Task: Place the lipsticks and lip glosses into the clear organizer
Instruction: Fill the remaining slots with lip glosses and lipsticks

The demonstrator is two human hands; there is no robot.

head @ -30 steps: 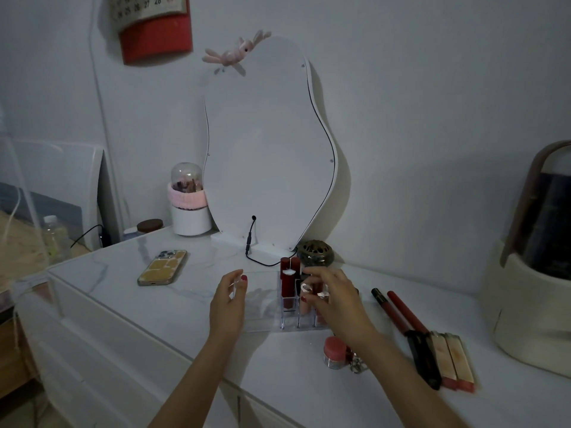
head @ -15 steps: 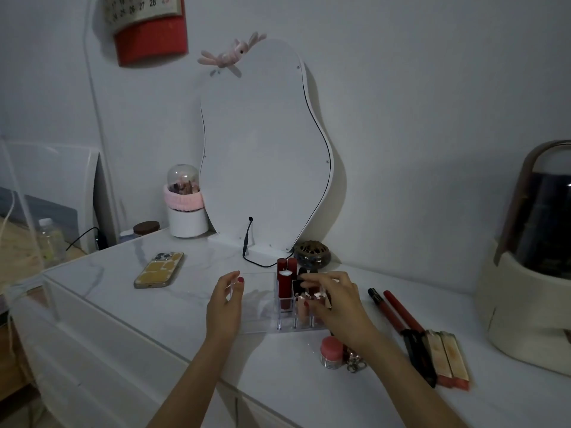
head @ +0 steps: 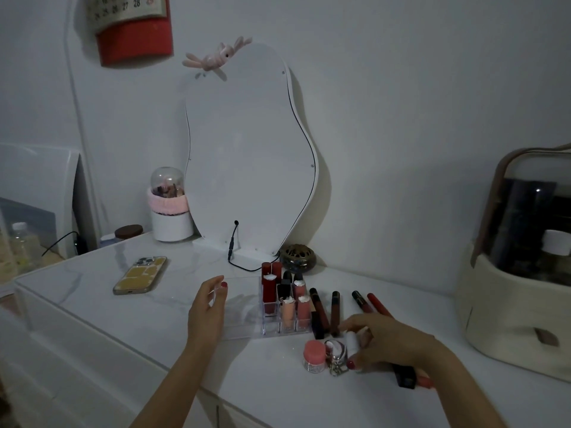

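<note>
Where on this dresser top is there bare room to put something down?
Bare marble lies between the phone and the clear organizer, and along the front edge left of the left hand. It is crowded right of the organizer, where loose lip glosses, a pink-lidded jar and the right hand cluster.

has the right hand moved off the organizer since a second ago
Yes. The right hand has left the organizer, moving right and nearer the camera to a white-capped tube beside it.
</note>
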